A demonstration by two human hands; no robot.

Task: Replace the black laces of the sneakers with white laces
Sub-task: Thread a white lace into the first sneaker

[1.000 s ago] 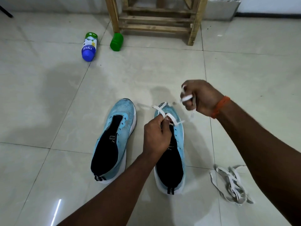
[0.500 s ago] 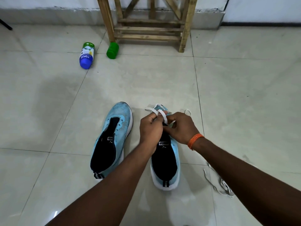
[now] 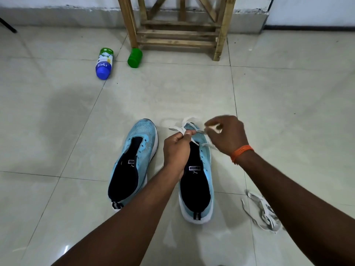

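Since half a second earlier, the right hand (image 3: 227,137) had drawn away from the left hand (image 3: 177,148), going right and slightly up in the frame. Before that the two had been bunched together over the front of the centre sneaker (image 3: 206,160).

From my station I saw the right hand's fingers curled round one end of the white lace (image 3: 175,129). That hand was blurred, so I could not tell exactly how the end sat in it. The left hand pinched the lace between thumb and fingertips just over the front eyelets. A loop and a loose tail stuck out to the upper left of its knuckles. From that pinch the lace crossed the front of the centre sneaker toward the right hand.

That sneaker stood on the tile floor (image 3: 57,112) at mid-frame, heel toward me and toe pointing up the frame. The other sneaker (image 3: 142,135), also light blue, stood just beside it on the left, angled a little. A spare lace (image 3: 263,214) lay in a loose white tangle at lower right, partly hidden by the right forearm. An orange wristband (image 3: 242,150) circled the right wrist.

At upper left a blue-and-white bottle (image 3: 103,63) lay on its side. A green container (image 3: 135,57) sat near it, against the leg of a wooden frame (image 3: 176,33) at top centre.
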